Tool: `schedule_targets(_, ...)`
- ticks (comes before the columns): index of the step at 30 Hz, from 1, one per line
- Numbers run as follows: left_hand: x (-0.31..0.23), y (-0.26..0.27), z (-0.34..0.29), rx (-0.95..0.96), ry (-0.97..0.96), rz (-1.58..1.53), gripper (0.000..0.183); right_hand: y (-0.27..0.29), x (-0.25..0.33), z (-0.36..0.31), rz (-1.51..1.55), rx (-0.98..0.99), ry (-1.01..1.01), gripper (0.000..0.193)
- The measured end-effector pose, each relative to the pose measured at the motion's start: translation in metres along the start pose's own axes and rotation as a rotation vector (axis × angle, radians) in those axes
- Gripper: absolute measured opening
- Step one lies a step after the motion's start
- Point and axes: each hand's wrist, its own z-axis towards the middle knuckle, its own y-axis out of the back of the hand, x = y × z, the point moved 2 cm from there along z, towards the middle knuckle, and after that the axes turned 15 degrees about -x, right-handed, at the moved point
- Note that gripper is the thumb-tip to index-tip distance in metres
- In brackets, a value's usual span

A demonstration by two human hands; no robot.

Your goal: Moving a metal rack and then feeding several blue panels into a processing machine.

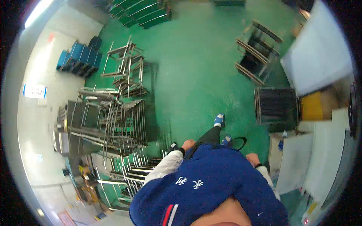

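My left hand hangs beside my left hip, near my dark trousers, with a dark band and a small black device at its wrist. Its fingers are blurred and partly hidden. On the other side, my right hand hangs by my right hip, loosely curled, with a dark band at the wrist. I see nothing held in it. Between the hands, a dark strap loops out from under my blue jacket. My blue shoe is forward on the green floor.
Metal frames crowd the left side, with more metal racks nearer me. Blue bins stand by the left wall. To the right are a dark-topped cart, a metal rack and white panels. Green racks stand far ahead.
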Motion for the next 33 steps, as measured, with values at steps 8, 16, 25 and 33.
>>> schedule_targets(8,-0.009,0.080,0.119,-0.069,0.434,-0.343,0.033,0.062,-0.035,0.049,0.402,-0.123,-0.772,0.021)
schedule_targets(16,0.025,0.117,0.179,0.202,0.235,-0.542,0.030,0.067,0.021,0.120,0.247,-0.370,-0.582,0.034)
schedule_targets(25,0.084,0.084,0.272,0.447,-0.537,-0.160,0.028,0.094,0.074,0.082,0.391,-0.671,-1.089,0.031)
schedule_targets(33,-0.050,0.151,0.353,0.451,-0.281,-0.250,0.025,0.026,0.077,-0.031,0.237,-0.369,-1.346,0.021)
